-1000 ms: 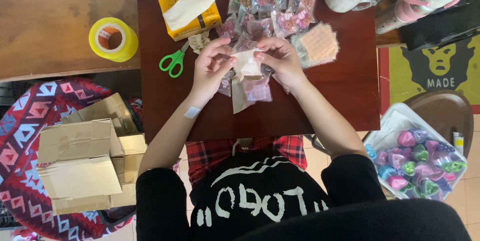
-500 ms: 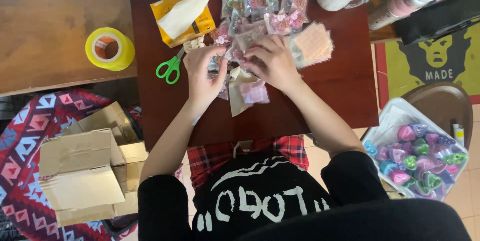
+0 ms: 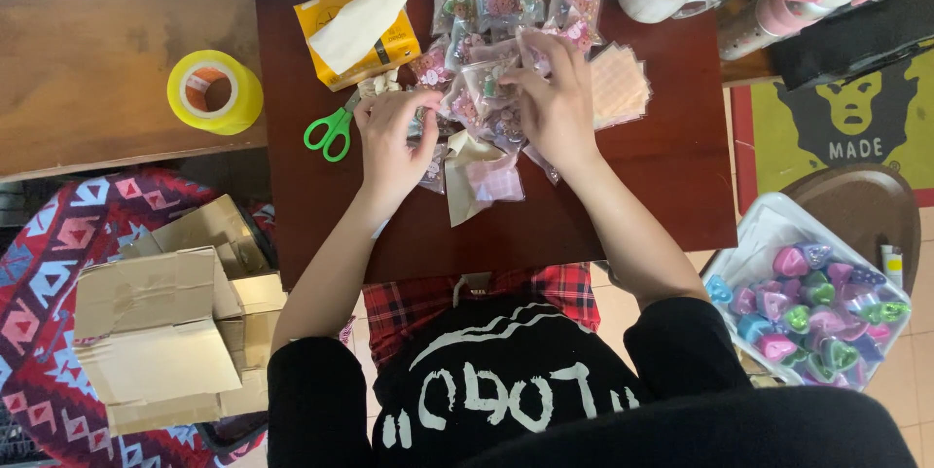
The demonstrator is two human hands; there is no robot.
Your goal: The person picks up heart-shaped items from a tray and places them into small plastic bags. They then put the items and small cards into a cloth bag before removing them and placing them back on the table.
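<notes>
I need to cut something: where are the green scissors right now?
In the head view, the green scissors lie on the dark table, just left of the left hand, below the yellow tissue pack and right of the yellow tape roll.

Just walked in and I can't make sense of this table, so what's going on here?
A person seated at a small dark red table has both hands in a heap of small clear packets holding little pink and coloured pieces. The right hand pinches one packet at the top of the heap; the left hand rests on packets just beside the green scissors. A yellow tissue pack lies behind, a yellow tape roll to the left, and a tub of coloured pieces at the right.
</notes>
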